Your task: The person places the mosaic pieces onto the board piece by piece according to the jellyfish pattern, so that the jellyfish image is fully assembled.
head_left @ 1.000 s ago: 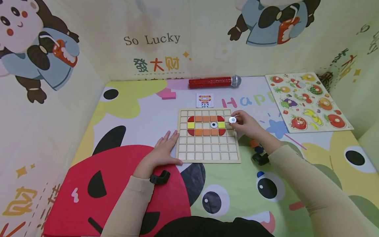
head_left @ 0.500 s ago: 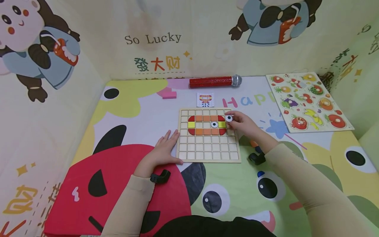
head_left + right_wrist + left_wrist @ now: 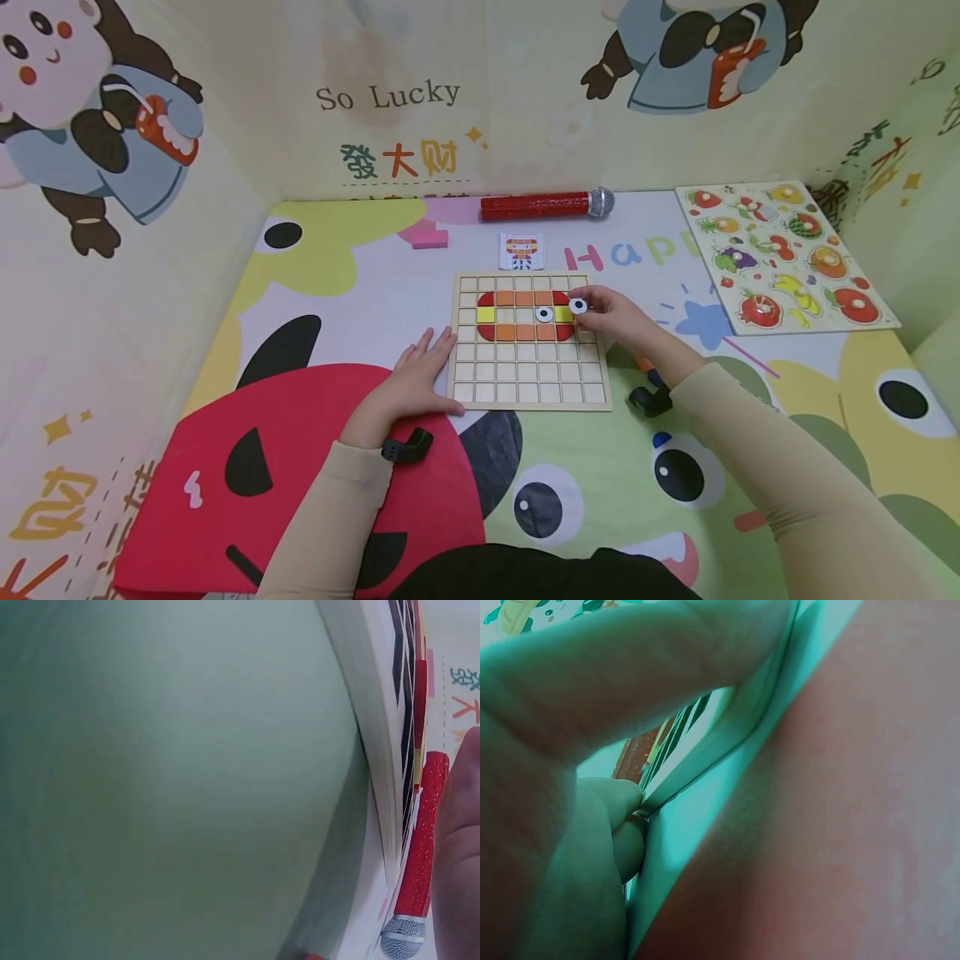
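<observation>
A square wooden grid board (image 3: 528, 375) lies on the table, with red, orange and yellow tiles forming a ring in its upper half. Inside the ring, toward its right end, sits a round eye piece (image 3: 543, 314), white with a dark pupil. My right hand (image 3: 611, 315) pinches a matching eye piece (image 3: 577, 306) between thumb and fingers, over the board's right side by the yellow tile. Fingers spread, my left hand (image 3: 416, 379) rests at the board's left edge. In the left wrist view its thumb (image 3: 682, 652) lies along the board's side (image 3: 712, 754).
Behind the board lies a small picture card (image 3: 521, 252), and farther back a red microphone (image 3: 536, 207). A fruit puzzle board (image 3: 787, 258) is at the back right. Small orange and dark blue pieces (image 3: 652, 375) lie under the right forearm.
My right hand has moved left over the board with its eye piece, which has turned to show its pupil, then slightly down. The left hand stays at the board's edge.
</observation>
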Tool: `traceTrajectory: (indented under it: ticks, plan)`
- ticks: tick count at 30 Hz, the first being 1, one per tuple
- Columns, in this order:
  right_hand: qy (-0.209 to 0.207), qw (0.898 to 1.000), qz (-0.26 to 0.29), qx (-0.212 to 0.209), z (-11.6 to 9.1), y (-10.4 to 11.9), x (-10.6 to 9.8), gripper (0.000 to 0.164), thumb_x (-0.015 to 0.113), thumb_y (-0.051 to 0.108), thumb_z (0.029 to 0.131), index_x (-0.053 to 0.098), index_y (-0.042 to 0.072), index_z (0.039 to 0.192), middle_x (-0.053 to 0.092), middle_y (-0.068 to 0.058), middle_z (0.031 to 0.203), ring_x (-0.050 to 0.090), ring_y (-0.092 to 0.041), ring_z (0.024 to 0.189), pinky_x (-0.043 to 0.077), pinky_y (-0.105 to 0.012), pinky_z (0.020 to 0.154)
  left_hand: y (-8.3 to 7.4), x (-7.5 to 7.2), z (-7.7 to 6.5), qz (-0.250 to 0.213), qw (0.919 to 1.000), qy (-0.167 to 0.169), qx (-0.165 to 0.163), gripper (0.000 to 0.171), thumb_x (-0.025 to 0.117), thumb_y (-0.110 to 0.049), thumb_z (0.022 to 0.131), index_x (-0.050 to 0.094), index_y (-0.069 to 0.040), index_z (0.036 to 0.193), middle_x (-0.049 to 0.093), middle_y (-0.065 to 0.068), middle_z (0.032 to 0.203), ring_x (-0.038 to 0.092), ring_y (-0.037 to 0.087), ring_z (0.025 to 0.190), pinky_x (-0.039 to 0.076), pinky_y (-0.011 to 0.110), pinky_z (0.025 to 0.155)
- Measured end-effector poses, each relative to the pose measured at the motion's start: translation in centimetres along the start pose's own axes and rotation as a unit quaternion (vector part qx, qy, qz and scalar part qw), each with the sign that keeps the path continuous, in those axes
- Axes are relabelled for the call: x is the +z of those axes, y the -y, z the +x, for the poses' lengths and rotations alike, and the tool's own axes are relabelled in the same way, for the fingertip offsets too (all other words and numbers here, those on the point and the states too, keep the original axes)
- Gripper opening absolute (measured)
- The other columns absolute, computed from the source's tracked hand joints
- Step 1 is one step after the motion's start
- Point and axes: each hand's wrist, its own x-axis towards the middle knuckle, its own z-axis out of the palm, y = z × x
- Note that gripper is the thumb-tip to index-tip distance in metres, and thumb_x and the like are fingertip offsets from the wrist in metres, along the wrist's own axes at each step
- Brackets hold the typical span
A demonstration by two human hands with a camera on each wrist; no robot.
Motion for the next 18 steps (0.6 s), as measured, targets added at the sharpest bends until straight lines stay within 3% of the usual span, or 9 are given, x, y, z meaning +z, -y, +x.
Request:
traceTrajectory:
  ticks: [8,18]
  plan:
    - [-0.019,0.997,-0.073,-0.001,0.1,0.4,0.6,0.037,0.056,0.023,0.090,0.050,0.015,0.126,0.050,-0.010,0.123,0.044,-0.026,0.103,0.041,-0.038,0.093,0.1,0.0,0.0,-0.002,1.0000,0.003,0.003,0.114,0.080,-0.043,0.059,0.011,-0.020,0.147,0.008,-0.002,0.154,-0.004,0.023,0.141,0.005,0.050,0.112]
    - [-0.016,0.996,-0.081,-0.016,0.5,0.5,1.2,0.043,0.056,0.023,0.090,0.048,0.021,0.132,0.047,-0.008,0.129,0.043,-0.024,0.106,0.042,-0.039,0.093,-0.1,-0.2,-0.2,-0.003,1.0000,0.002,0.005,0.114,0.080,-0.042,0.059,0.011,-0.019,0.147,0.009,-0.002,0.154,-0.004,0.023,0.141,0.005,0.050,0.113]
